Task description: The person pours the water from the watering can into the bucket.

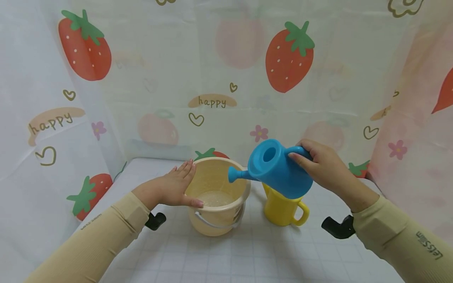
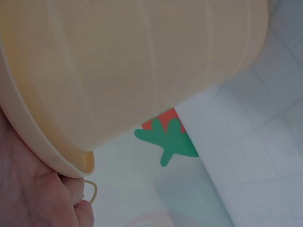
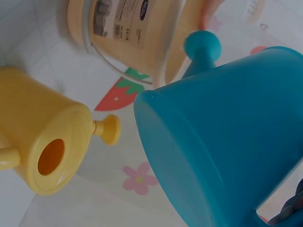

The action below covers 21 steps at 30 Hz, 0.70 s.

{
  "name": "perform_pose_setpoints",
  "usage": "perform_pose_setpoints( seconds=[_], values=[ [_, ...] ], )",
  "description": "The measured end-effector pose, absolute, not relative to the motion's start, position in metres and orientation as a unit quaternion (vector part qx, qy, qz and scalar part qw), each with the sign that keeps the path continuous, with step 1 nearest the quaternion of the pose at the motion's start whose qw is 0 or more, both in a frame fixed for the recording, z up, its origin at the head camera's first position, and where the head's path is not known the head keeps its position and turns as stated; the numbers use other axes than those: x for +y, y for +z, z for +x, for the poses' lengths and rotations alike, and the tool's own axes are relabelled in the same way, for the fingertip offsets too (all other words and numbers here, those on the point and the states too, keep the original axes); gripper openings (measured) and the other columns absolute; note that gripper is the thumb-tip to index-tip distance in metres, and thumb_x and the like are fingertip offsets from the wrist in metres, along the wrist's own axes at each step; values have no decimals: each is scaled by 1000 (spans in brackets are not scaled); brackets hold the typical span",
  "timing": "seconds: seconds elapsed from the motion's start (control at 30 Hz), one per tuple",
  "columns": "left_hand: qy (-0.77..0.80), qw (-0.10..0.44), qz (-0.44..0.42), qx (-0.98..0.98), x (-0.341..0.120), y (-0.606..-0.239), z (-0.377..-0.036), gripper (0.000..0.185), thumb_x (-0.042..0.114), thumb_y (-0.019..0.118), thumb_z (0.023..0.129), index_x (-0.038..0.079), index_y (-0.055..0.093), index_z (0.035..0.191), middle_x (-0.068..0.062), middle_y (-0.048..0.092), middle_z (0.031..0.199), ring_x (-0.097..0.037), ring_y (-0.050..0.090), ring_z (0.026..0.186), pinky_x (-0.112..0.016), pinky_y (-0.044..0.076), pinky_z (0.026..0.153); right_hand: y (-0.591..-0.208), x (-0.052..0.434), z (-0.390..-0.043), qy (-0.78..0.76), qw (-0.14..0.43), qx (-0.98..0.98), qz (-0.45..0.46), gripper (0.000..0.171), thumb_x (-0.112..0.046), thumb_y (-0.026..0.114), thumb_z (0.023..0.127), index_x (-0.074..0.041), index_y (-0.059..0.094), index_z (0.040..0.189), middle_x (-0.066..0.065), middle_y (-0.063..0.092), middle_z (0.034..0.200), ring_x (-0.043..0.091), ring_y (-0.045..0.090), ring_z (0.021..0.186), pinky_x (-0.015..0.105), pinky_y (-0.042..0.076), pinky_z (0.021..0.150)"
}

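Observation:
A cream bucket stands upright on the table, with a shiny, speckled surface showing at its bottom. My left hand rests on its left rim, fingers straight, thumb along the near edge. With my right hand I grip the handle of a blue watering can. The can is held in the air, tilted left, its spout head over the bucket's right side. Whether water leaves the spout I cannot tell. Below and behind the blue can, a yellow watering can stands on the table, partly hidden by it.
White cloth with a faint grid covers the table. A curtain printed with strawberries, hearts and flowers hangs behind and at both sides. The bucket's pale wire handle hangs down in front, and a printed label is on its side.

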<state>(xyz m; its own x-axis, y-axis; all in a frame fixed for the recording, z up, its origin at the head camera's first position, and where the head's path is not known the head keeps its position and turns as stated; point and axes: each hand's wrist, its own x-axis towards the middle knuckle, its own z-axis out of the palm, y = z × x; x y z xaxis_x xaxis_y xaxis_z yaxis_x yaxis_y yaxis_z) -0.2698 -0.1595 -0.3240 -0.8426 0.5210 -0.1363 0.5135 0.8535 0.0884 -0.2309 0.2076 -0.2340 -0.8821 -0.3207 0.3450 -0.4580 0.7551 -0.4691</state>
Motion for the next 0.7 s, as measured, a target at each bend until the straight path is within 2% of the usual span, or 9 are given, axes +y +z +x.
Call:
perform_pose_setpoints(
  seconds=[0.23, 0.7],
  values=[
    [27, 80, 267, 960, -159, -324, -270, 121, 81, 43, 69, -5, 1, 144, -20, -7, 150, -34, -3, 138, -51, 9, 109, -233, 207, -231, 279, 121, -930, 209, 29, -34, 52, 93, -6, 56, 100, 11, 62, 95, 32, 59, 90, 56, 47, 79],
    [27, 80, 269, 959, -160, -324, -270, 124, 84, 39, 67, -5, 1, 144, -20, -8, 150, -34, -4, 138, -51, 9, 109, -232, 207, -230, 278, 124, -929, 213, 30, -34, 52, 93, -6, 56, 100, 11, 62, 95, 32, 60, 90, 56, 47, 79]
  ],
)
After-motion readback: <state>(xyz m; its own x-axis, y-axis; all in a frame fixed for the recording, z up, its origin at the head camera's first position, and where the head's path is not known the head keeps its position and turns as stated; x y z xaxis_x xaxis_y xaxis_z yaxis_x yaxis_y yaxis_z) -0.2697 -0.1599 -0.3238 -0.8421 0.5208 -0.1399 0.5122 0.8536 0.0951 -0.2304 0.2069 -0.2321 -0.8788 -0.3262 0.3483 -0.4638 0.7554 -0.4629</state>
